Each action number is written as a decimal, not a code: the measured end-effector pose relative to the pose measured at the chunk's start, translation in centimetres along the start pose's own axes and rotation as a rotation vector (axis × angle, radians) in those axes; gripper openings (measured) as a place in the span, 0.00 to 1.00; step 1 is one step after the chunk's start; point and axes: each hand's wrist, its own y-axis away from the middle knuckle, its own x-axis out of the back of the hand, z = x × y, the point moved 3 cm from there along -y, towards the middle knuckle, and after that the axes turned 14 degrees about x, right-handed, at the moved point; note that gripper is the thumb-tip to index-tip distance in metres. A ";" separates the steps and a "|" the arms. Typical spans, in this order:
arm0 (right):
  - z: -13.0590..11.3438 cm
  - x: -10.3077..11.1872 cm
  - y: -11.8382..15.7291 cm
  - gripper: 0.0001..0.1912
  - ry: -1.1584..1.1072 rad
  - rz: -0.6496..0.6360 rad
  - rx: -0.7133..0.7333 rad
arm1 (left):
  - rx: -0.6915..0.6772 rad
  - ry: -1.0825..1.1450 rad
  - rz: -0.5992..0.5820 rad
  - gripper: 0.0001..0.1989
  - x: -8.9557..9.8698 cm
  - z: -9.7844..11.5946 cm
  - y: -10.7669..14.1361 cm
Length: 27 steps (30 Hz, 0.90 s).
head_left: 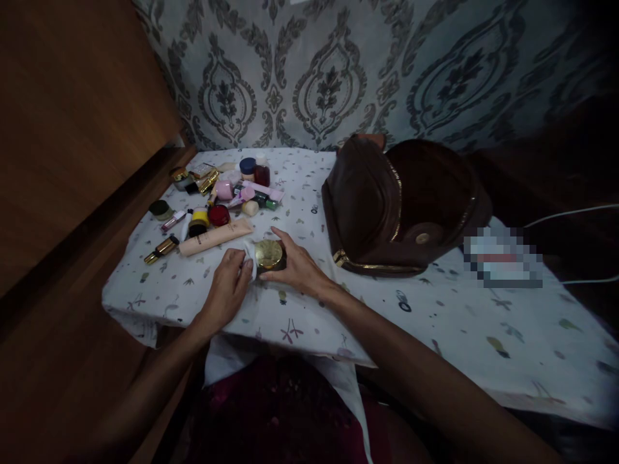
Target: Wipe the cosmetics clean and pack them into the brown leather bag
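Wiping stage, apparently: left hand point(229, 283) pinches white cloth point(250, 259) against gold-lidded jar point(269, 255), near the table's point(309, 309) front edge; right hand point(298, 267) clasps the jar's other side. Further wiping would call for steady support.

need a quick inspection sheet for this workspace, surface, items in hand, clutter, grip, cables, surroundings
surface: white patterned tablecloth, hanging over the front edge
items in hand: gold-topped jar; white cloth or tissue at its left side
clutter: beige tube, red round container and other small cosmetics, left; open brown bag, right; pixelated item, unreadable
grip: left hand pinches the white cloth or tissue; right hand holds the jar
cables: pale cable at far right, another stretch below
surroundings: patterned wall behind, wooden panel left
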 end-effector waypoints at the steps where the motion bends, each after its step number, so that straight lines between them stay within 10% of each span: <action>1: -0.1 0.0 0.0 0.57 0.004 -0.005 -0.006 | -0.007 -0.038 0.007 0.10 0.0 0.1 0.4; 18: 0.6 1.9 -0.1 0.62 -0.138 -0.234 0.121 | -0.698 -0.692 0.132 0.14 -1.0 4.4 1.8; 27: 0.7 1.6 -0.4 0.60 -0.146 -0.138 0.129 | -0.314 -0.339 -0.076 0.12 -0.5 5.4 -3.9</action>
